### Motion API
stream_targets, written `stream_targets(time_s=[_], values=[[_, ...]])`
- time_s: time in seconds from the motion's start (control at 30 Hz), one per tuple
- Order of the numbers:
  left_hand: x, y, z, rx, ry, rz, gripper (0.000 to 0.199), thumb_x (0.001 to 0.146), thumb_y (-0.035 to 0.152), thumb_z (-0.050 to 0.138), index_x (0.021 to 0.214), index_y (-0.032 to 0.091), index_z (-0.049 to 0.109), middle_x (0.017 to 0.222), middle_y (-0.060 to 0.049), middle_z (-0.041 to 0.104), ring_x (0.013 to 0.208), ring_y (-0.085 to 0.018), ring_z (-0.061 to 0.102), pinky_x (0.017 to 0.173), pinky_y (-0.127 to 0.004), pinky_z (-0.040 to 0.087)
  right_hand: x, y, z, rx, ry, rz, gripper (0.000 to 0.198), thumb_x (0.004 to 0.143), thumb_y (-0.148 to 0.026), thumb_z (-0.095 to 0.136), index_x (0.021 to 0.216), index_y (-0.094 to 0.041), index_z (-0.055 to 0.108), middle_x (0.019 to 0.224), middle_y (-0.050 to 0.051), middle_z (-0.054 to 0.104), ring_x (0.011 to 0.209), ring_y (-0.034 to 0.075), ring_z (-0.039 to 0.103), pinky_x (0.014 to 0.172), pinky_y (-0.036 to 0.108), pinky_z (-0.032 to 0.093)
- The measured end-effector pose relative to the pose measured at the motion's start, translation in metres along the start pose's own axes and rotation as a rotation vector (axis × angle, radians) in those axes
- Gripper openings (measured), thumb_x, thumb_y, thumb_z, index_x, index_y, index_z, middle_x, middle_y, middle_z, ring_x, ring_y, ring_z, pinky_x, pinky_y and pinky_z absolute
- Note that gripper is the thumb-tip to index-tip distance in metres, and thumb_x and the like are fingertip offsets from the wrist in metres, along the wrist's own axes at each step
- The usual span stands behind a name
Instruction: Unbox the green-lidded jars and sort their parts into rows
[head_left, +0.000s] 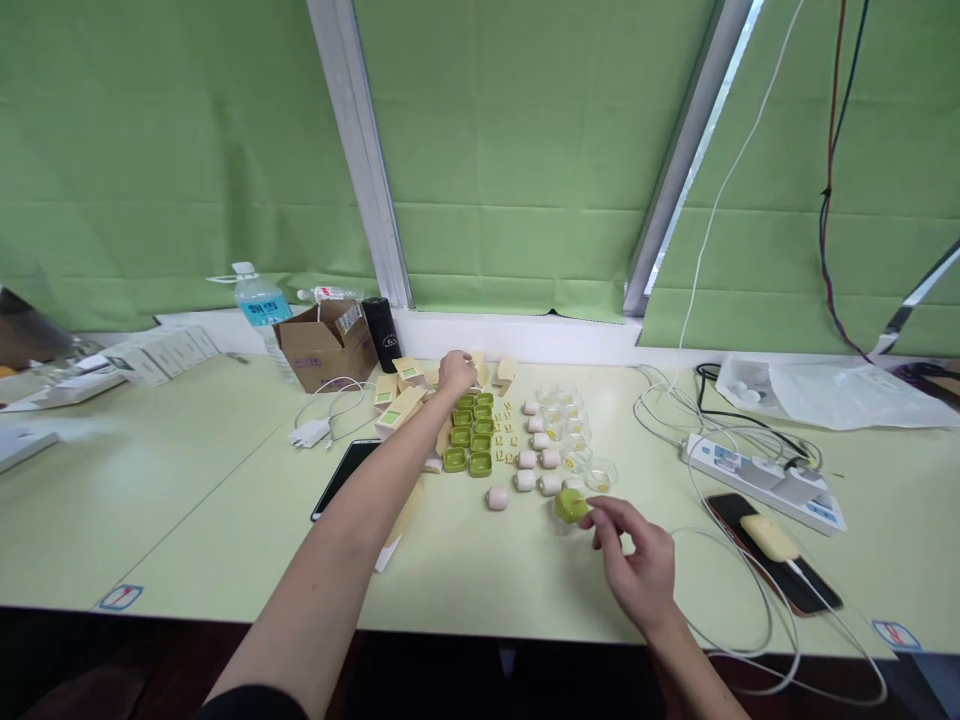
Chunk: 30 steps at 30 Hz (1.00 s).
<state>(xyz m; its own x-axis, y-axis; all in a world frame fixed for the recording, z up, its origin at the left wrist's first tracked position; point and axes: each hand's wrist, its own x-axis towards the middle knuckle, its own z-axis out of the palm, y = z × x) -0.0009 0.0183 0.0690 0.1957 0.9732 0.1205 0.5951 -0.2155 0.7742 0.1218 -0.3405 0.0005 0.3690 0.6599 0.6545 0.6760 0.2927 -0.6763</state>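
My right hand (631,552) is closed, thumb and forefinger pinched at the edge of a green cap (571,505) that has a clear part beneath it. A small yellowish bit shows on the cap near the fingertips. My left hand (457,372) reaches to the back of the table among small cream boxes (400,411); its fingers are curled, and what they grip is hidden. Just right of that wrist, green square cups (481,464) stand in two columns. Beside them lie tiny yellow pieces (514,441), white and pale pink cylinders (498,498), and clear plastic cups (601,474).
At the back left are a brown carton (328,350), a water bottle (260,302) and a black flask (382,334). A phone (341,480) lies under my left forearm. To the right are a power strip (765,484), loose cables, another phone (814,585) and a plastic bag (847,395).
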Motion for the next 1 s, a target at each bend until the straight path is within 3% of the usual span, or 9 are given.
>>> stream_targets(time_s=[0.13, 0.2, 0.37, 0.53, 0.67, 0.83, 1.0], values=[[-0.071, -0.002, -0.003, -0.122, -0.072, 0.179, 0.030, 0.099, 0.023, 0.050, 0.121, 0.020, 0.068, 0.105, -0.006, 0.078, 0.081, -0.016, 0.074, 0.070, -0.025, 0.058, 0.003, 0.021, -0.003, -0.064, 0.096, 0.128, 0.013, 0.096, -0.029, 0.059, 0.097, -0.022, 0.069, 0.070, 0.000, 0.072, 0.053, 0.014, 0.061, 0.053, 0.027, 0.050], [-0.109, -0.010, -0.001, -0.230, -0.076, 0.378, 0.029, 0.098, 0.023, 0.049, 0.117, 0.019, 0.070, 0.098, -0.005, 0.078, 0.078, -0.016, 0.073, 0.071, -0.028, 0.059, 0.004, 0.029, -0.004, -0.137, 0.077, 0.176, 0.014, 0.095, -0.031, 0.059, 0.096, -0.022, 0.070, 0.072, 0.002, 0.072, 0.058, 0.016, 0.063, 0.056, 0.029, 0.051], [-0.170, -0.035, 0.012, -0.148, -0.021, 0.678, 0.025, 0.094, 0.020, 0.052, 0.108, 0.019, 0.072, 0.097, -0.006, 0.077, 0.086, -0.019, 0.072, 0.082, -0.034, 0.059, 0.016, 0.033, -0.011, -0.219, -0.157, 0.092, 0.024, 0.091, -0.029, 0.060, 0.113, -0.024, 0.070, 0.104, 0.008, 0.074, 0.082, 0.023, 0.064, 0.065, 0.035, 0.053], [-0.186, -0.042, 0.023, -0.081, -0.127, 0.861, 0.024, 0.096, 0.018, 0.050, 0.109, 0.019, 0.070, 0.105, -0.008, 0.076, 0.097, -0.022, 0.071, 0.088, -0.038, 0.057, 0.035, 0.028, -0.018, -0.154, -0.399, -0.010, 0.028, 0.089, -0.024, 0.066, 0.116, -0.027, 0.070, 0.120, 0.007, 0.073, 0.113, 0.028, 0.062, 0.097, 0.047, 0.051], [-0.193, -0.040, 0.023, -0.021, -0.203, 0.944, 0.025, 0.097, 0.015, 0.049, 0.110, 0.019, 0.069, 0.107, -0.008, 0.075, 0.104, -0.024, 0.068, 0.094, -0.041, 0.054, 0.044, 0.027, -0.018, -0.182, -0.571, -0.035, 0.044, 0.081, -0.018, 0.075, 0.123, -0.028, 0.068, 0.120, 0.007, 0.073, 0.114, 0.030, 0.062, 0.102, 0.053, 0.047], [-0.204, -0.034, 0.026, 0.048, -0.290, 0.978, 0.027, 0.097, 0.017, 0.051, 0.119, 0.020, 0.065, 0.112, -0.009, 0.074, 0.108, -0.026, 0.066, 0.098, -0.046, 0.049, 0.048, 0.031, -0.016, -0.160, -0.634, -0.046, 0.041, 0.081, -0.014, 0.073, 0.120, -0.028, 0.071, 0.120, 0.007, 0.072, 0.115, 0.029, 0.062, 0.103, 0.052, 0.047], [-0.210, -0.029, 0.029, 0.049, -0.350, 0.940, 0.035, 0.095, 0.022, 0.055, 0.130, 0.022, 0.057, 0.123, -0.010, 0.070, 0.116, -0.028, 0.062, 0.103, -0.049, 0.044, 0.051, 0.032, -0.019, -0.029, -0.589, 0.018, 0.035, 0.089, -0.022, 0.068, 0.123, -0.029, 0.068, 0.123, 0.007, 0.071, 0.118, 0.028, 0.063, 0.105, 0.051, 0.047]])
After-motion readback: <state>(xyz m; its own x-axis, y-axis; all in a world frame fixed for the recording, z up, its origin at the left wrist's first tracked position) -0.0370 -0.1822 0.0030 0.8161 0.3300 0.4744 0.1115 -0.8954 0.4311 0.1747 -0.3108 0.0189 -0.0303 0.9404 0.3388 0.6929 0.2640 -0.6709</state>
